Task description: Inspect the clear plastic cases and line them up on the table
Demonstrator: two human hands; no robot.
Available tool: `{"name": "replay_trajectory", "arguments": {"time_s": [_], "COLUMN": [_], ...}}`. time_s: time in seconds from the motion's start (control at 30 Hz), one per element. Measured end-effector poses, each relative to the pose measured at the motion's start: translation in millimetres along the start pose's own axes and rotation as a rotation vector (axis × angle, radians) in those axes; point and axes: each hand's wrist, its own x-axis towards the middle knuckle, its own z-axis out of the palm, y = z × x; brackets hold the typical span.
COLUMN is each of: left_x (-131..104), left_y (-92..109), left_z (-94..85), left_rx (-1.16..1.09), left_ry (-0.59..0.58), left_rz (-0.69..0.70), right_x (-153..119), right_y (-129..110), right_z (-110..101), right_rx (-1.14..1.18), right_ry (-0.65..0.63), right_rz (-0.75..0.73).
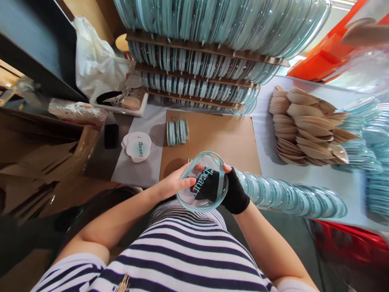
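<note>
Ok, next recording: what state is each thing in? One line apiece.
Left hand: bare, holding the clear case.
Right hand: partly gloved, gripping its rim.
Clear case: held up, tilted; open or shut unclear.
Short row of cases: upright on edge.
Long row of cases: on edge, overlapping.
Beige cups: nested in stacks.
Cardboard sheet: flat.
White tray: open-topped, holding items.

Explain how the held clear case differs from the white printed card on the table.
The clear case is see-through, while the white card looks opaque. The case is held by the left hand and right hand; the card lies on the table. The case's lettering is light blue, the card's dark. Both bear similar lettering.
</note>
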Motion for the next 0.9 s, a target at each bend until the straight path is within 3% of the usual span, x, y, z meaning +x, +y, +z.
{"name": "replay_trajectory", "arguments": {"time_s": [0.17, 0.27, 0.37, 0.47, 0.57, 0.73, 0.9], "left_x": [-0.2, 0.3, 4.3, 8.2, 7.1, -0.8, -0.2], "left_y": [-20.3, -29.1, -26.1, -18.3, -15.5, -22.3, -22.8], "left_z": [3.0, 1.7, -1.1, -1.6, 0.5, 1.5, -2.0], "left_rx": [-0.182, -0.208, -0.147, -0.076, -0.035, 0.033, 0.064], "left_ry": [0.029, 0.078, 0.105, 0.086, 0.077, 0.141, 0.105], "left_rz": [-0.066, -0.085, -0.026, 0.053, 0.088, -0.009, 0.065], "right_x": [8.9, 16.3, 18.5, 15.2, 11.3, 13.3, 14.4], "right_y": [6.7, 12.0, 11.1, 4.9, -2.9, -8.6, -3.5], "right_z": [-17.1, -18.8, -9.7, 0.7, 3.3, -5.9, -11.8], "right_rx": [0.0, 0.213, 0.453, 0.53, 0.496, 0.4, 0.3], "right_ry": [0.279, 0.37, 0.331, 0.254, 0.252, 0.451, 0.396], "right_rz": [-0.108, -0.09, -0.076, -0.103, -0.06, -0.102, -0.11]}}
